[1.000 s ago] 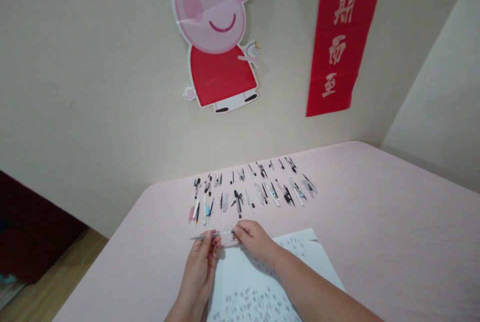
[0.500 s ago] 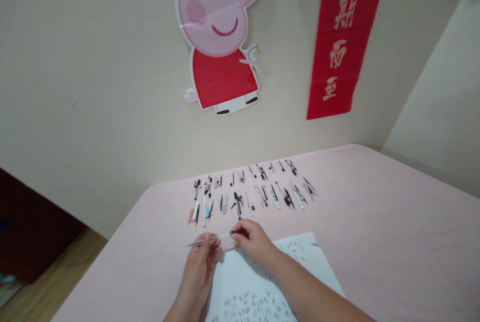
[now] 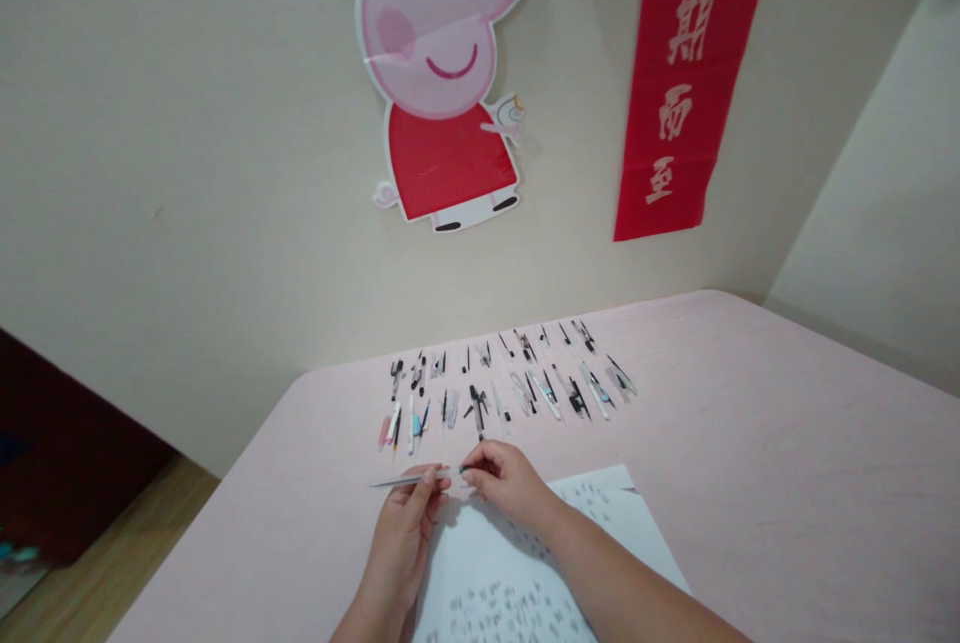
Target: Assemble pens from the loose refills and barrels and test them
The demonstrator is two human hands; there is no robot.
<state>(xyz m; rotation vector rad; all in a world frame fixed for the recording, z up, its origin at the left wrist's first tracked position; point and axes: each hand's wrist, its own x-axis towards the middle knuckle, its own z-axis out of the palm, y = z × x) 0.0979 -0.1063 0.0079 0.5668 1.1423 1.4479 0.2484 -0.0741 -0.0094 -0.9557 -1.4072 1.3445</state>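
Observation:
A thin pen [image 3: 401,480] lies level between both hands, just above a pink-covered table [image 3: 750,483]. My left hand [image 3: 405,533] pinches the pen's middle with its fingertips. My right hand [image 3: 504,483] is closed on the pen's right end, at a small dark tip. Under both wrists lies a white sheet of paper [image 3: 517,573] with handwriting on it. Beyond the hands, several pens and pen parts [image 3: 502,383] are laid out in rows.
A cream wall [image 3: 187,173] rises behind the table, with a pink pig cutout [image 3: 442,73] and a red banner [image 3: 682,73] on it. The table's left edge drops to a wooden floor [image 3: 97,573].
The pen and both hands have stayed almost where they were; my left fingers slid slightly right along the pen. The view has shifted down a little.

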